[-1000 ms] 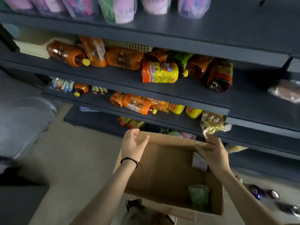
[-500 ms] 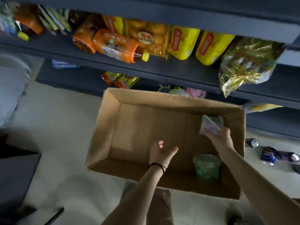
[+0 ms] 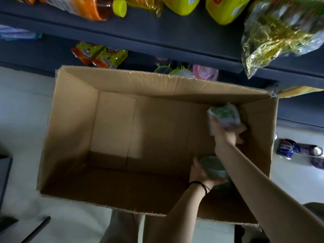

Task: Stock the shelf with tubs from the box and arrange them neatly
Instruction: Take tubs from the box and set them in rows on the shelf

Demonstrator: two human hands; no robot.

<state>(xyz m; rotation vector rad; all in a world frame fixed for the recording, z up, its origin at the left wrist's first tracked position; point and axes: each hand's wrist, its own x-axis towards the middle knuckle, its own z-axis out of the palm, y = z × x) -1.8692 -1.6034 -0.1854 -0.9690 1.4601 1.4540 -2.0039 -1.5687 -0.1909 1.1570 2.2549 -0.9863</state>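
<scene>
An open cardboard box (image 3: 75,130) stands on the floor below the dark shelf (image 3: 175,41). Both my hands reach down inside its right end. My right hand (image 3: 228,135) grips a pale tub with a green and purple label (image 3: 223,114) near the far right corner. My left hand (image 3: 201,174) is closed around a green tub (image 3: 214,166) near the box's front wall. The left part of the box floor is bare. Several tubs (image 3: 201,72) stand on the lowest shelf just behind the box's far rim.
Orange bottles (image 3: 91,7), yellow packs (image 3: 226,9) and a crinkly clear bag (image 3: 275,34) fill the shelf above. Snack packets (image 3: 100,57) lie on the lower shelf. Drink cans (image 3: 287,149) lie on the floor at the right. My legs (image 3: 126,227) are below the box.
My view has dropped closer to the box. My left hand moved right and closed on the green tub. My right hand has taken a firmer grip on the labelled tub.
</scene>
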